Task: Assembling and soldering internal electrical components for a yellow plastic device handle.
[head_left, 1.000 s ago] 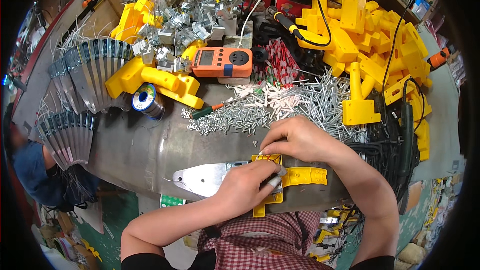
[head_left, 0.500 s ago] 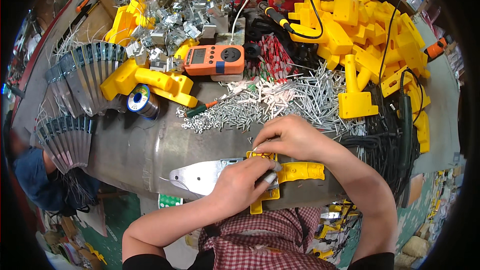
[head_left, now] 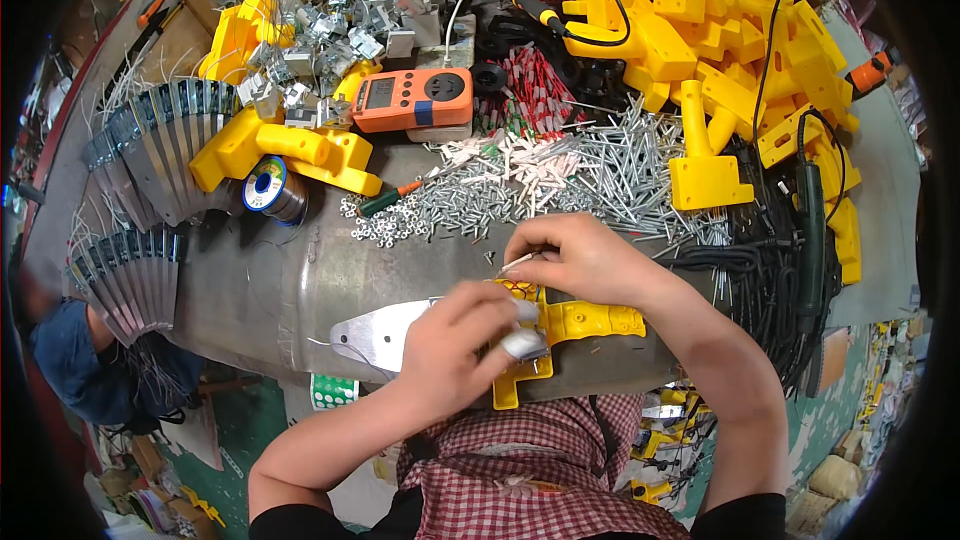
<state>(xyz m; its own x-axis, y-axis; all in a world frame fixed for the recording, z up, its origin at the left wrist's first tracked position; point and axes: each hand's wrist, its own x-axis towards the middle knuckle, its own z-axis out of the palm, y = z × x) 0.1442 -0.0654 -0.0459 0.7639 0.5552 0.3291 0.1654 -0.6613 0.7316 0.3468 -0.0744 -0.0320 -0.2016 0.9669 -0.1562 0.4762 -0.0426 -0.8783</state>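
Observation:
A yellow plastic handle half-shell (head_left: 597,319) lies open-side up near the front edge of the bench, with red wiring in its upper part. A flat silver metal blade (head_left: 372,333) with two dark holes runs leftward from it. Over the joint between them is my left hand (head_left: 462,340), its finger and thumb tips wrapped in white and held apart, slightly blurred; parts of the shell are hidden beneath it. My right hand (head_left: 575,255), just above the shell, pinches a thin pale wire (head_left: 517,263) between thumb and fingertips.
Screws (head_left: 480,200) and small nuts (head_left: 385,225) spread beyond my hands, beside a green screwdriver (head_left: 388,200). An orange meter (head_left: 413,98), a solder spool (head_left: 274,190), fanned blades (head_left: 125,280) and piled yellow housings (head_left: 710,50) surround them. A black-cabled soldering iron (head_left: 540,12) lies at the back.
My left fingers have lifted and spread from their press on the shell. My right hand has drawn slightly up from it, with the pale wire now showing in its pinch. The view has shifted slightly.

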